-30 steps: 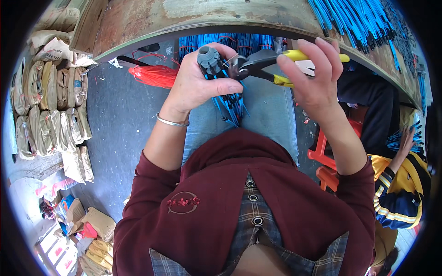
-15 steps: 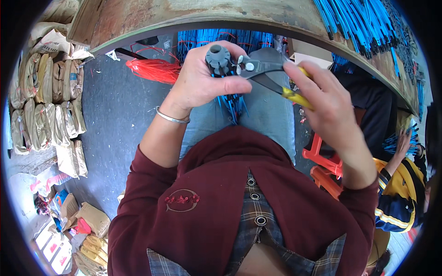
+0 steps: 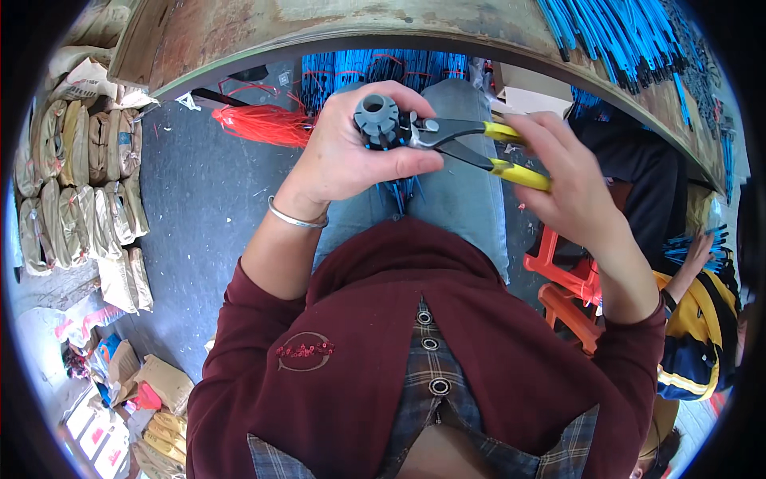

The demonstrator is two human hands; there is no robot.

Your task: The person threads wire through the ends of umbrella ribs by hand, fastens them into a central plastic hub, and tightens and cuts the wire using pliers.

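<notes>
My left hand [image 3: 339, 156] is wrapped around a bundle of thin black and blue rods topped by a grey notched plastic hub [image 3: 376, 120] with a round hole. The hub faces up between thumb and fingers. My right hand [image 3: 570, 180] holds pliers [image 3: 447, 132] with yellow-sleeved handles, which stand apart. The metal jaws meet the hub's right side, above my left thumb tip; what lies between them is too small to make out. Blue rod ends [image 3: 399, 191] hang below my left hand, over my lap.
A wooden bench [image 3: 335, 20] spans the far side, with blue rods [image 3: 614, 40] at its right. More blue rods [image 3: 351, 68] stand beneath it, near red plastic strands [image 3: 263, 126]. Wrapped packages [image 3: 80, 144] are stacked left. A red stool [image 3: 562, 267] and another person's hand [image 3: 698, 255] are right.
My right hand has shifted slightly right and down, and more of the yellow handles shows. The hub has tilted a little in my left hand; both hands keep their holds.
</notes>
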